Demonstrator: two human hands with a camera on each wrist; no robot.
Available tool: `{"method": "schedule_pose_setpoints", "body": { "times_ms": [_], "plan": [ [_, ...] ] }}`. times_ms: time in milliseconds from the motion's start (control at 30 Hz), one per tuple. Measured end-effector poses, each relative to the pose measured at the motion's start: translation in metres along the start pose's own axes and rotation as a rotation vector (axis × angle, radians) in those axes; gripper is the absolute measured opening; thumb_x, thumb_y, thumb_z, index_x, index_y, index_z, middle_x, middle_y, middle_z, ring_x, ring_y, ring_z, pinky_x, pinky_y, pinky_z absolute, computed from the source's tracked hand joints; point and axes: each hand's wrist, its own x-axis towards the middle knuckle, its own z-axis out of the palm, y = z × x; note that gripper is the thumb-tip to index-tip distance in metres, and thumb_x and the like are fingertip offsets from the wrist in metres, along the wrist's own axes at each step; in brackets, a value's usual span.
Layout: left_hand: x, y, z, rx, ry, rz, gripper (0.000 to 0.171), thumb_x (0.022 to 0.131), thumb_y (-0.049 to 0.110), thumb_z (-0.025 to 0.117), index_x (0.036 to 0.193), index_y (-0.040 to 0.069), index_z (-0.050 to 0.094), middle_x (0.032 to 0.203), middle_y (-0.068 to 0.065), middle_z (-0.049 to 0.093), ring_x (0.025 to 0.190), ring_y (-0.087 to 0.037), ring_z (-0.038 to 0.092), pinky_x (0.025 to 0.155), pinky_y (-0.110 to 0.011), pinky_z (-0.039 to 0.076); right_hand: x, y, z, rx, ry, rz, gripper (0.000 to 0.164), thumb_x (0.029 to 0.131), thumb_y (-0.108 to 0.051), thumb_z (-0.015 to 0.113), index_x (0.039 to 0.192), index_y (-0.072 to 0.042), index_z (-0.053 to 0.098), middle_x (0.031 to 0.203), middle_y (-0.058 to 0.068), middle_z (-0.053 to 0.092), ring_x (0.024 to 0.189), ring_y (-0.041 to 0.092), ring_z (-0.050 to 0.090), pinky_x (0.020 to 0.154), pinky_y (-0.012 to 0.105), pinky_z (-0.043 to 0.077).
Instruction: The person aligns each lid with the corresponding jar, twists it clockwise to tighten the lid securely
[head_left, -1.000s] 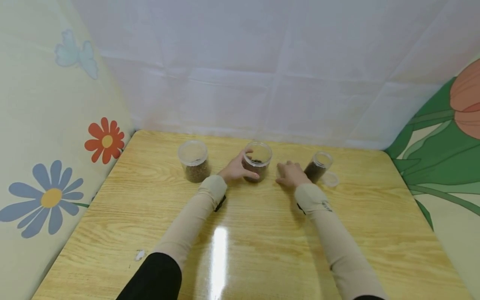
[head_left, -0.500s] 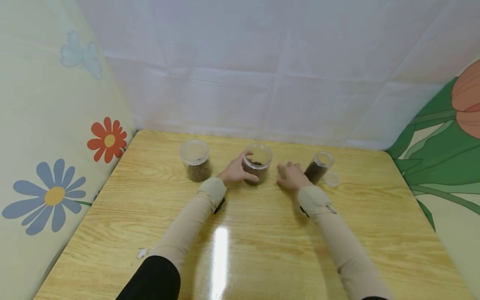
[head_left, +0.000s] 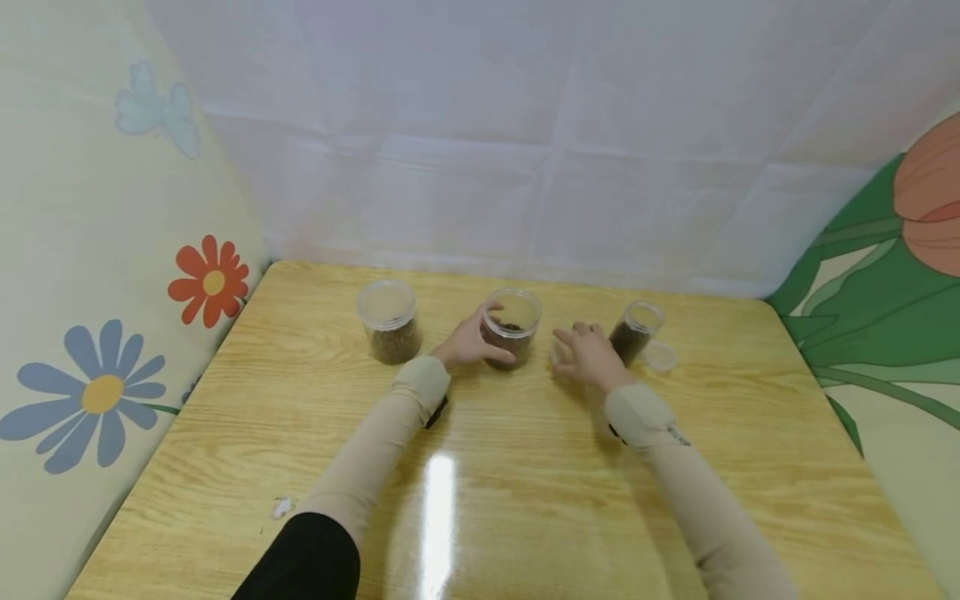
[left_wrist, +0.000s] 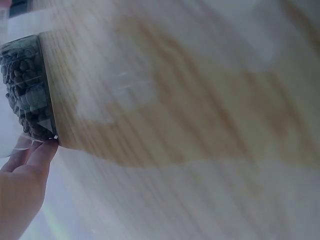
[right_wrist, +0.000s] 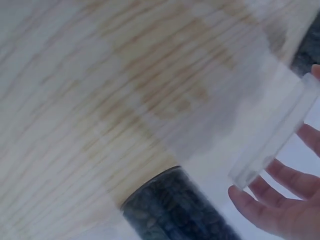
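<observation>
A person worked over a row of three clear jars at the far part of a wood-grain table [head_left: 525, 467], with the wide middle jar [head_left: 513, 340] uncovered and only partly filled. The left hand [head_left: 474, 337] gripped that jar from its left side, fingers and thumb curved around the wall, and steadied it upright on the tabletop. To its right, the right hand [head_left: 594, 357] was partly closed, its fingertips holding a clear, shallow-rimmed lid [right_wrist: 275, 137] tilted on edge, apart from any jar. The handling looked partway through: the contents were in place, but the lid was not seated on a rim, and whether it had come off or was on its way there could not be told. Dark, bean-like pieces [left_wrist: 22, 87] were heaped in the lower part of the middle jar, below a transparent upper wall and ridged neck. A slim jar [head_left: 633, 337] of dark contents stood farther right, with a small clear disc [head_left: 660, 357] just beside it. At left stood a wide jar [head_left: 392, 333] of brownish filling, apparently untouched; whether it was capped was unclear.
</observation>
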Motion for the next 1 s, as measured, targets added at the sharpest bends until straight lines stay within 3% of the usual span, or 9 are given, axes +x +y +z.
{"method": "schedule_pose_setpoints", "body": {
  "times_ms": [333,567,667,1000],
  "plan": [
    [-0.008,0.003,-0.002,0.022,-0.015,-0.007,0.092,0.068,0.022,0.081,0.141,0.013,0.025,0.122,-0.009,0.046,0.102,-0.021,0.048,0.091,-0.041,0.039,-0.012,-0.004,-0.004,0.034,0.065,-0.043,0.065,0.078,-0.032,0.068,0.13,0.0,0.047,0.125,0.03,0.044,0.115,0.047,0.04,0.099,0.059,0.025],
    [-0.015,0.009,-0.003,-0.007,-0.034,-0.03,0.093,0.069,0.021,0.08,0.142,0.013,0.024,0.128,-0.012,0.044,0.11,-0.024,0.046,0.094,-0.042,0.037,-0.021,-0.006,-0.007,0.062,0.108,-0.071,0.061,0.078,-0.029,0.067,0.128,0.002,0.049,0.122,0.032,0.046,0.113,0.046,0.042,0.1,0.057,0.023],
    [-0.014,0.002,-0.001,0.005,-0.022,-0.028,0.094,0.067,0.023,0.081,0.141,0.014,0.025,0.128,-0.01,0.045,0.112,-0.024,0.046,0.095,-0.042,0.037,-0.024,-0.006,-0.007,0.08,0.119,-0.073,0.06,0.078,-0.028,0.066,0.127,0.002,0.05,0.122,0.032,0.046,0.113,0.047,0.042,0.098,0.058,0.026],
    [-0.019,0.001,0.002,0.035,-0.028,-0.016,0.095,0.065,0.023,0.083,0.14,0.011,0.026,0.127,-0.012,0.047,0.115,-0.024,0.046,0.097,-0.04,0.036,-0.034,-0.003,-0.007,0.129,0.138,-0.064,0.062,0.078,-0.03,0.067,0.128,0.0,0.049,0.123,0.034,0.045,0.112,0.05,0.04,0.092,0.06,0.032]
  ]
}}
